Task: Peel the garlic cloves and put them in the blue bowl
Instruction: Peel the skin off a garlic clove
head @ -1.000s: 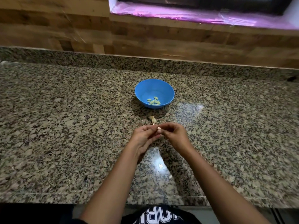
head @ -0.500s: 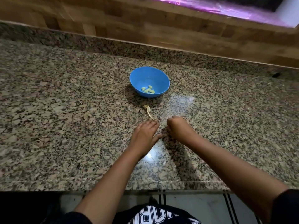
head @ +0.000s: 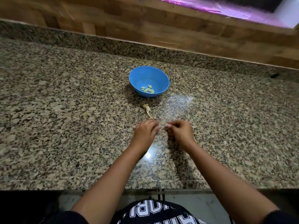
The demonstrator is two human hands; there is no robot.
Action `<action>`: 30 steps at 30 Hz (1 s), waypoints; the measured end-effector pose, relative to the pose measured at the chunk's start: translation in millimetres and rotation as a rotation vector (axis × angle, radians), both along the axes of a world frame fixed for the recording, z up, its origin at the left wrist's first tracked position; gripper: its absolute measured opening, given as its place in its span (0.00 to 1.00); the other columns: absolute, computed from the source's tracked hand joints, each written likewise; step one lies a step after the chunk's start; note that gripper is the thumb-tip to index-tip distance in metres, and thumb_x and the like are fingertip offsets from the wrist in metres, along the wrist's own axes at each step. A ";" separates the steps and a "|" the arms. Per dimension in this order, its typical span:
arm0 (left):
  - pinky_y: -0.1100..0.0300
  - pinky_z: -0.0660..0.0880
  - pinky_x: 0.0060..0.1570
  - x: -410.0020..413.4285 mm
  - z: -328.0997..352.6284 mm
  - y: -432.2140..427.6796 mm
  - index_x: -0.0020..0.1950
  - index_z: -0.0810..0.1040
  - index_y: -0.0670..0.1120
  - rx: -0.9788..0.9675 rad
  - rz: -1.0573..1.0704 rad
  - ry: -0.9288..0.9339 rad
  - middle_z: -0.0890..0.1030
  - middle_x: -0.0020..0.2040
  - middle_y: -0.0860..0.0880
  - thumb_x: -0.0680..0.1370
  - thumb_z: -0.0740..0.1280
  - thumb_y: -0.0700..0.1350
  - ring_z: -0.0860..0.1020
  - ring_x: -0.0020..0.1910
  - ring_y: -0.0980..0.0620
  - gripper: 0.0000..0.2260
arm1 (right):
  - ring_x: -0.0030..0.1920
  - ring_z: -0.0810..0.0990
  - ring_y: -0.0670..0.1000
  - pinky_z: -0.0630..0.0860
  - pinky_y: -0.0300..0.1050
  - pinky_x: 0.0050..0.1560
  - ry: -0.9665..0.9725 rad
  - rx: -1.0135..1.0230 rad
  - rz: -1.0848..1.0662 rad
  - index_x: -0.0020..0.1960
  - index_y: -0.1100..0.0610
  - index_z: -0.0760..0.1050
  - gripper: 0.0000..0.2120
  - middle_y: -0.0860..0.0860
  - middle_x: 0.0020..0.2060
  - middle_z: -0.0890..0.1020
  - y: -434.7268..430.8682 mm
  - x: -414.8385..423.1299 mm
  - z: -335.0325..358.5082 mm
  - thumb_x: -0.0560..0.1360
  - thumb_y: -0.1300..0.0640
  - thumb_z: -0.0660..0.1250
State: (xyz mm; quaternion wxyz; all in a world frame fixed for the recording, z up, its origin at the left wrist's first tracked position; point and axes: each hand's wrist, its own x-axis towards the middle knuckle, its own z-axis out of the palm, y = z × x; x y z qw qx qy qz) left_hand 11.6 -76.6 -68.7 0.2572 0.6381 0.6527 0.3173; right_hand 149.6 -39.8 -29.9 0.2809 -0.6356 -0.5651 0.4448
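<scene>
A blue bowl [head: 149, 73] stands on the granite counter and holds several pale peeled cloves [head: 147, 89]. A dry garlic stem [head: 147, 110] lies just in front of the bowl. Closer to me, my left hand [head: 145, 130] and my right hand [head: 180, 130] meet fingertip to fingertip over the counter. Between them they pinch a small pale garlic clove [head: 164, 127], mostly hidden by the fingers. Both hands are curled, and the clove's skin cannot be made out.
The speckled granite counter [head: 64, 118] runs wide to both sides, with its front edge [head: 97, 187] near my body. A wooden backsplash [head: 145, 29] rises behind the bowl, under a purple-lit sill [head: 218, 7].
My hands dropped to the counter half a second ago, the left lying flat. They now meet again, pinching a clove. The camera has tilted down.
</scene>
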 end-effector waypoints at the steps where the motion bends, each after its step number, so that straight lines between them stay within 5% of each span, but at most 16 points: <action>1: 0.56 0.68 0.64 2.4 5.0 3.2 0.65 0.74 0.46 -0.016 0.018 -0.109 0.76 0.62 0.49 0.81 0.60 0.49 0.72 0.63 0.50 0.15 | 0.39 0.81 0.53 0.80 0.50 0.48 0.149 -0.075 -0.046 0.48 0.65 0.79 0.05 0.56 0.39 0.83 -1.5 1.7 1.8 0.74 0.65 0.67; 5: 0.64 0.70 0.39 12.4 23.4 11.4 0.55 0.75 0.42 -0.092 -0.010 -0.285 0.79 0.49 0.46 0.81 0.59 0.45 0.76 0.47 0.51 0.09 | 0.34 0.80 0.49 0.80 0.44 0.41 0.410 -0.151 -0.051 0.48 0.66 0.79 0.05 0.58 0.38 0.83 -12.9 1.7 13.5 0.73 0.68 0.66; 8: 0.64 0.65 0.31 11.8 31.4 14.1 0.49 0.70 0.45 -0.123 -0.029 -0.269 0.75 0.39 0.51 0.82 0.56 0.46 0.73 0.39 0.52 0.07 | 0.33 0.80 0.51 0.80 0.40 0.36 0.600 -0.187 -0.074 0.52 0.70 0.74 0.10 0.60 0.38 0.81 -12.6 3.7 24.1 0.71 0.70 0.67; 11: 0.61 0.62 0.31 14.6 39.2 15.3 0.48 0.67 0.45 -0.134 -0.070 -0.317 0.70 0.36 0.53 0.83 0.53 0.45 0.68 0.34 0.57 0.07 | 0.31 0.78 0.51 0.79 0.39 0.33 0.627 -0.266 0.032 0.47 0.69 0.74 0.04 0.58 0.34 0.79 -10.1 8.0 36.8 0.74 0.67 0.64; 15: 0.59 0.66 0.36 16.1 45.2 19.9 0.46 0.65 0.46 -0.066 -0.100 -0.344 0.70 0.37 0.51 0.83 0.53 0.40 0.68 0.36 0.54 0.07 | 0.28 0.76 0.49 0.76 0.38 0.30 0.646 -0.353 0.171 0.44 0.65 0.74 0.09 0.56 0.32 0.77 -5.2 10.3 48.7 0.79 0.63 0.58; 22: 0.60 0.66 0.36 12.2 52.0 18.6 0.43 0.67 0.53 -0.086 -0.131 -0.308 0.70 0.37 0.55 0.83 0.52 0.50 0.68 0.36 0.58 0.10 | 0.28 0.68 0.46 0.66 0.37 0.29 0.411 -0.202 0.219 0.40 0.60 0.72 0.10 0.50 0.29 0.72 -4.1 4.9 44.3 0.79 0.61 0.59; 28: 0.65 0.58 0.22 18.0 56.6 19.8 0.42 0.69 0.47 -0.345 -0.020 -0.849 0.64 0.26 0.54 0.84 0.51 0.46 0.60 0.23 0.58 0.13 | 0.33 0.71 0.49 0.71 0.46 0.33 -0.238 0.411 0.364 0.43 0.64 0.75 0.07 0.54 0.34 0.76 -4.6 3.1 31.6 0.78 0.65 0.60; 30: 0.66 0.62 0.22 17.9 56.8 21.8 0.42 0.69 0.47 -0.238 -0.019 -0.758 0.67 0.29 0.52 0.84 0.52 0.45 0.64 0.25 0.58 0.12 | 0.29 0.68 0.48 0.66 0.43 0.28 0.036 0.196 0.270 0.40 0.64 0.74 0.11 0.53 0.30 0.73 -3.4 0.0 36.0 0.79 0.62 0.60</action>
